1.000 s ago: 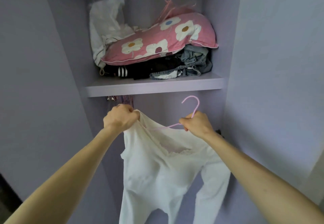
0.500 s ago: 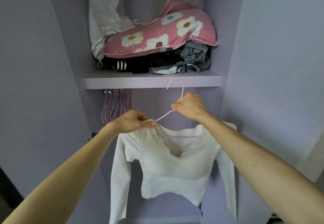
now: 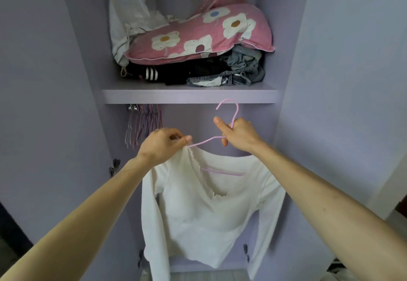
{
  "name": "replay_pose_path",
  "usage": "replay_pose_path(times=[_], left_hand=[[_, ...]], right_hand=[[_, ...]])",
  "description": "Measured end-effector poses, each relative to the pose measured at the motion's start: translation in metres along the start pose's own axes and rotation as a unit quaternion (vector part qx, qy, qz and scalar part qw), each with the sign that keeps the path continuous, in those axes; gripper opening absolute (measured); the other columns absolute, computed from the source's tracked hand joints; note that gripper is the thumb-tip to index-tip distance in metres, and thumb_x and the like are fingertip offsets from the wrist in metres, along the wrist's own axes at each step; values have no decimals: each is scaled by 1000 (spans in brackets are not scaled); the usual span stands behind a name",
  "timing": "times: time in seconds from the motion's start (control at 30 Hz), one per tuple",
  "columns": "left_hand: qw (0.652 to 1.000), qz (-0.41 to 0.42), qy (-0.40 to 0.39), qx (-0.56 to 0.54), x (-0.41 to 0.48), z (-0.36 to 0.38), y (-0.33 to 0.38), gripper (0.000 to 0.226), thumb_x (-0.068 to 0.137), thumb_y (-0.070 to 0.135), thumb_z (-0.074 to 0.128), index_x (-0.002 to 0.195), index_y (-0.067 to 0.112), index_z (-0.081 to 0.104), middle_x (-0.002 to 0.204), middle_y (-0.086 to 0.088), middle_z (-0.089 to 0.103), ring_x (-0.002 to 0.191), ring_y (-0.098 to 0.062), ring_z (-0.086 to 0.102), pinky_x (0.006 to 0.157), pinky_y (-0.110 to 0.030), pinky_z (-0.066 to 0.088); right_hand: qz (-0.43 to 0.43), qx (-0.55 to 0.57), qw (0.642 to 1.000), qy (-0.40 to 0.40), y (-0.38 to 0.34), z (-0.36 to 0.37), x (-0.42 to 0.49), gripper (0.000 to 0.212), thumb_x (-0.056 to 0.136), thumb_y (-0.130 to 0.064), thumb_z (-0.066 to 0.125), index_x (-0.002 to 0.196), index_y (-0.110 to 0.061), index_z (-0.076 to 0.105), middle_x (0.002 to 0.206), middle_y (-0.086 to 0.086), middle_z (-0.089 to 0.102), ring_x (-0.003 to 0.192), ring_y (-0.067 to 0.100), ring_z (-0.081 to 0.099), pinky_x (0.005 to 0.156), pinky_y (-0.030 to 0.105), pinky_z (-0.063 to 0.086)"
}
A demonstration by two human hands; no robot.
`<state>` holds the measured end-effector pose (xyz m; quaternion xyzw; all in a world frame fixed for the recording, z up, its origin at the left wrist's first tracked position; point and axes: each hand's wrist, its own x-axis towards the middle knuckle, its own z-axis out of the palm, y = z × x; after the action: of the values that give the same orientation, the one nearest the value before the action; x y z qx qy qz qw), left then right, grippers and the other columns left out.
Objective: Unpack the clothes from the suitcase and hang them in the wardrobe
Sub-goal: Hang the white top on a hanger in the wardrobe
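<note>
- The white top (image 3: 211,210) was held in the open wardrobe (image 3: 77,82), below the shelf (image 3: 189,96), draped on a pink hanger (image 3: 207,141).
- The top's long axis was seen to run up and down: the scalloped neckline was turned up towards the shelf, the hem hung away from it, and one long sleeve hung straight down at each side.
- The hanger's long axis lay across, roughly along the shelf's front edge. The bare arm rose from the left shoulder of the top up to the neck.
- The hook was pointed up, its tip just below the shelf's edge, with its open end turned leftward.
- The hanger's lower bar was visible through the neckline, nearly level.
- The grip of the left hand (image 3: 163,146) was closed in a pinch on the top's neckline edge, at the point where the hanger's arm entered the cloth.
- The grip of the right hand (image 3: 239,136) was wrapped round the hanger's neck just under the hook, with the thumb raised.
- On the shelf a pink flowered pillow (image 3: 204,36) was lying on dark clothes (image 3: 193,71) and denim (image 3: 244,67), with white fabric (image 3: 132,12) behind it.
- Under the shelf's left end a bunch of empty hangers (image 3: 143,124) was hung.
</note>
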<state>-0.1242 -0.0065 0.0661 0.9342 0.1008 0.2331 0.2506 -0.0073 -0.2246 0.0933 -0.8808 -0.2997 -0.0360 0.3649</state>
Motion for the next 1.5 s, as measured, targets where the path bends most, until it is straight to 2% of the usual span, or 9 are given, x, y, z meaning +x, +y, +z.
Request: replay_pose_path(times=[0.3,0.5,0.63,0.77,0.87,1.0,1.2,1.33,1.5], left_hand=[[997,18,-64,-50,-5,3,3,20,88,50,67,87,32,75,87,18,71,87,3,63,75,-10,45],[990,92,-105,12,-6,21,32,13,91,46,63,91,34,69,88,12,66,83,-11,59,78,-32,49],[991,91,-81,-50,-2,33,52,25,100,40,53,79,32,65,64,10,64,58,0,56,63,-21,45],[993,60,-73,-67,-5,34,39,22,101,36,53,82,33,65,65,10,61,57,0,55,57,-12,39],[996,17,-54,-72,-6,35,28,21,101,36,53,85,29,66,68,10,64,63,-2,60,61,-18,42],[996,3,-79,-31,-5,41,36,21,95,46,55,94,27,63,83,11,68,83,-17,66,77,-32,51],[990,-2,-121,-77,-5,57,70,32,103,46,43,83,28,61,73,7,61,73,-19,55,63,-21,41],[985,-32,-149,-77,-15,60,48,41,96,64,42,97,31,67,90,16,73,90,-5,62,78,-18,42],[984,-141,-88,-61,-38,56,-17,42,100,57,40,101,32,74,102,8,73,105,-19,64,95,-34,46]], right_hand=[[-21,4,1000,19,-6,-8,-6,71,93,-67,42,64,-13,77,36,-12,50,55,8,53,65,21,38],[-26,22,999,18,-11,-10,-15,67,92,-68,45,70,-14,79,33,-10,42,46,2,48,59,21,36],[-20,117,993,23,-7,-12,-26,58,84,-74,49,77,-22,75,64,-11,68,68,6,63,79,31,52],[24,59,998,-19,40,-24,-50,43,93,-68,38,110,-36,61,110,-19,64,105,9,57,102,36,40],[64,-89,992,-65,82,-13,-67,40,100,-58,33,84,-28,54,80,-12,56,84,17,50,90,38,39],[0,-72,997,15,109,15,-84,47,102,-48,35,64,-21,31,58,-4,40,60,17,40,61,36,33],[-19,-116,993,23,128,28,-92,38,103,-46,36,68,-32,34,70,-10,41,79,22,50,80,39,43],[-20,-131,989,68,140,25,-96,47,102,-51,32,61,-29,29,68,-10,43,85,23,52,83,38,37],[0,-139,980,145,154,10,-94,57,90,-64,20,67,-22,51,76,-7,55,87,22,52,80,32,25]])
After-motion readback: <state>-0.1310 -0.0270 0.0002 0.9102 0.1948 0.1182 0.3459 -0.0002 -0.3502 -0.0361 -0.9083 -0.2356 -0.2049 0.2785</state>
